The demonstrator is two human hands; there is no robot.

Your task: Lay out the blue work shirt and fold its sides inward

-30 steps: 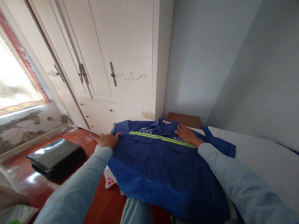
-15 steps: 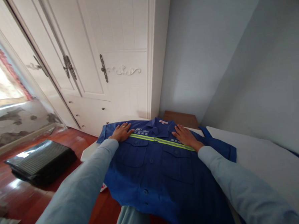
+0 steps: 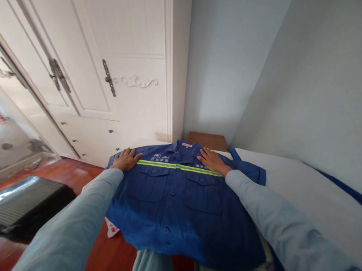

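A blue work shirt (image 3: 175, 200) with a yellow-green reflective stripe across the chest lies front-up, buttoned, on the corner of a white bed (image 3: 296, 194). My left hand (image 3: 126, 159) rests flat on the shirt's left shoulder, fingers stretched out. My right hand (image 3: 211, 161) lies flat on the right shoulder beside the collar, fingers spread. Both hands press on the cloth and hold nothing. The shirt's hem hangs over the bed's near edge above my knees.
A white wardrobe (image 3: 111, 74) with metal handles stands behind the bed. A small wooden stand (image 3: 207, 141) sits in the corner by the grey wall. A black case (image 3: 23, 204) lies on the red wooden floor at left. A white bag (image 3: 112, 229) peeks from under the shirt.
My left hand slid from the shirt's left sleeve edge onto its shoulder. The view has panned right. My right hand stayed on the right shoulder.
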